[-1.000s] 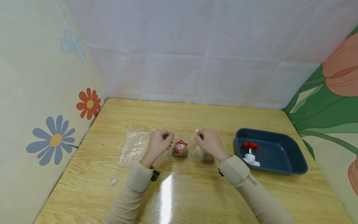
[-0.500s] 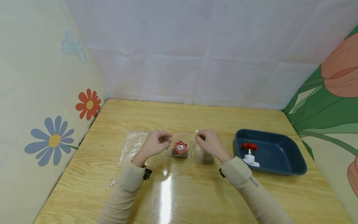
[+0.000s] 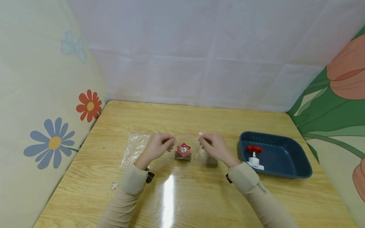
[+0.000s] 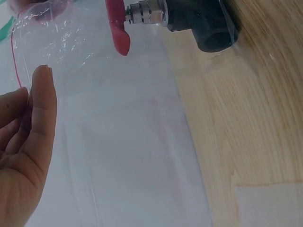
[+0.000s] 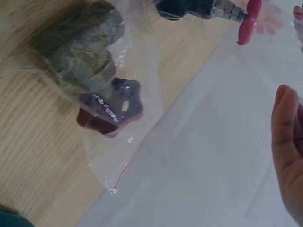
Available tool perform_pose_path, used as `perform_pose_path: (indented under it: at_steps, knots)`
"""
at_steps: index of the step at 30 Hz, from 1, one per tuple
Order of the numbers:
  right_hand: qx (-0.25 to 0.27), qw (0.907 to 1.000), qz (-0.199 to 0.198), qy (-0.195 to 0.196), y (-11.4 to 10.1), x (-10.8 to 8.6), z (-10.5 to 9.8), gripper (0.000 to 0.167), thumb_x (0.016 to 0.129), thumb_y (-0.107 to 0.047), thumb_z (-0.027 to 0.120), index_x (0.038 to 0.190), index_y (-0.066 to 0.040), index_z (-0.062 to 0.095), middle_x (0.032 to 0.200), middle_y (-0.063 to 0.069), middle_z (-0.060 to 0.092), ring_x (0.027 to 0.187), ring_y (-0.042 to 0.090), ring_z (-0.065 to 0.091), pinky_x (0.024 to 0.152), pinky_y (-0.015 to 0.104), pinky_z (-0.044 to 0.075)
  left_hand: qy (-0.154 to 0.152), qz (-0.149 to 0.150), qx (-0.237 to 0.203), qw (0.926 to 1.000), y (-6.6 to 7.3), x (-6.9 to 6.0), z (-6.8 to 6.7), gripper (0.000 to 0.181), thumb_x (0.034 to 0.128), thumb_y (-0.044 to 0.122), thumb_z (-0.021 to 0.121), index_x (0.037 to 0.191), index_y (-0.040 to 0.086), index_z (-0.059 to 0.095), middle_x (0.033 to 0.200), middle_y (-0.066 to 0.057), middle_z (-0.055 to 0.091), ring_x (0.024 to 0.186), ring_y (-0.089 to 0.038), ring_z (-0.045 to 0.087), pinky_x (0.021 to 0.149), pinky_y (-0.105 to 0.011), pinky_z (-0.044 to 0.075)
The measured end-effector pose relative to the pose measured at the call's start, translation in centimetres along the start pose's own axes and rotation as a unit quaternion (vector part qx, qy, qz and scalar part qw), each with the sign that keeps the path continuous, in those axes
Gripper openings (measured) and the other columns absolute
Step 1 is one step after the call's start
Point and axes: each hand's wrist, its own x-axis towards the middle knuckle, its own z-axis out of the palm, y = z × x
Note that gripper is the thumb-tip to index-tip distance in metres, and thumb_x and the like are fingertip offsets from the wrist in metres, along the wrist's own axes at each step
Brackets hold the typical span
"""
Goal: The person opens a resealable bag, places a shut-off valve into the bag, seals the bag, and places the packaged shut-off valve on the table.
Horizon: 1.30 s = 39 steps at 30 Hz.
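Observation:
A dark grey valve with a red handwheel (image 3: 183, 150) stands mid-table inside a clear zip bag (image 4: 71, 42) whose edge has a red line. My left hand (image 3: 157, 145) pinches that edge between thumb and fingers, left of the valve. On the other side, my right hand (image 3: 214, 146) holds the bag's opposite edge; its fingertips are partly hidden. The mouth of the bag arches between both hands. Below the right hand lies a second bagged valve (image 5: 85, 52), its red handwheel showing through the plastic.
A dark blue tray (image 3: 291, 155) at the right holds a white valve (image 3: 254, 161) with a red handwheel. Another clear bag (image 3: 134, 148) lies flat at the left. The wooden table (image 3: 199, 196) meets a white cloth backdrop behind.
My left hand has moved slightly left and its fingers loosened, then drew together again. The bag's mouth has widened into an arch. The right hand has barely moved.

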Motion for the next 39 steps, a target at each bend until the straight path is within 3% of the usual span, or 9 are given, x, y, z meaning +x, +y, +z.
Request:
perform_pose_path:
  at_steps: [4, 10, 17, 23, 32, 36, 39]
  knots:
    - [0.019, 0.9997, 0.004, -0.012, 0.4, -0.5, 0.0, 0.025, 0.084, 0.001, 0.050, 0.106, 0.006, 0.062, 0.093, 0.016, 0.065, 0.078, 0.020, 0.061, 0.066, 0.029, 0.051, 0.017, 0.007, 0.007, 0.9998, 0.0, 0.0, 0.1, 0.015, 0.0891, 0.002, 0.054, 0.089, -0.008, 0.065, 0.070, -0.018, 0.062, 0.054, -0.011, 0.058, 0.051, -0.021, 0.051]
    - [0.019, 0.9997, -0.003, -0.014, 0.8, -0.8, 0.2, 0.029, 0.080, 0.001, 0.056, 0.108, 0.006, 0.062, 0.091, 0.015, 0.064, 0.075, 0.016, 0.059, 0.063, 0.028, 0.050, 0.027, 0.008, 0.018, 0.9994, -0.1, 0.0, 0.2, 0.015, 0.0894, 0.003, 0.054, 0.089, -0.009, 0.064, 0.068, -0.011, 0.062, 0.053, -0.010, 0.057, 0.049, -0.021, 0.050]
    - [-0.025, 0.9994, -0.024, -0.005, 1.1, -0.8, 0.7, 0.023, 0.080, -0.006, 0.068, 0.101, 0.002, 0.066, 0.088, 0.011, 0.066, 0.072, 0.013, 0.059, 0.061, 0.025, 0.050, 0.031, 0.015, 0.018, 0.9992, -0.2, 0.0, 0.3, 0.015, 0.0891, 0.003, 0.055, 0.089, -0.009, 0.064, 0.067, -0.010, 0.061, 0.053, -0.010, 0.056, 0.049, -0.021, 0.050]
    - [-0.044, 0.9984, -0.030, 0.020, 1.1, -0.7, 1.0, 0.012, 0.080, -0.008, 0.068, 0.090, -0.001, 0.070, 0.082, 0.007, 0.067, 0.067, 0.011, 0.058, 0.058, 0.022, 0.048, 0.039, 0.027, 0.031, 0.9984, -0.3, -0.1, 0.1, 0.014, 0.0883, 0.003, 0.056, 0.089, -0.008, 0.065, 0.065, -0.012, 0.061, 0.051, -0.010, 0.054, 0.046, -0.021, 0.049]
    - [-0.077, 0.9954, -0.037, 0.043, 1.3, -0.6, 1.1, 0.006, 0.079, -0.007, 0.069, 0.081, -0.002, 0.071, 0.077, 0.006, 0.067, 0.066, 0.012, 0.058, 0.057, 0.025, 0.048, 0.041, 0.001, 0.042, 0.9983, -0.6, -0.3, -0.2, 0.014, 0.0894, 0.006, 0.055, 0.089, -0.001, 0.067, 0.065, -0.011, 0.060, 0.051, -0.010, 0.053, 0.045, -0.023, 0.048]
    - [-0.086, 0.9949, -0.032, 0.043, 1.4, -0.6, 1.1, 0.006, 0.079, -0.006, 0.069, 0.081, -0.001, 0.071, 0.076, 0.006, 0.067, 0.065, 0.012, 0.058, 0.057, 0.026, 0.047, 0.039, 0.009, 0.039, 0.9984, -0.8, -0.3, -0.3, 0.014, 0.0900, 0.006, 0.055, 0.089, -0.001, 0.067, 0.065, -0.015, 0.060, 0.052, -0.011, 0.053, 0.045, -0.024, 0.048]
    - [-0.088, 0.9946, -0.030, 0.045, 1.4, -0.6, 1.0, 0.006, 0.079, -0.007, 0.068, 0.080, -0.001, 0.071, 0.075, 0.006, 0.067, 0.064, 0.011, 0.057, 0.056, 0.025, 0.047, 0.042, 0.019, 0.041, 0.9981, -0.9, -0.3, -0.2, 0.014, 0.0901, 0.006, 0.055, 0.088, 0.000, 0.067, 0.064, -0.011, 0.059, 0.051, -0.011, 0.053, 0.045, -0.023, 0.048]
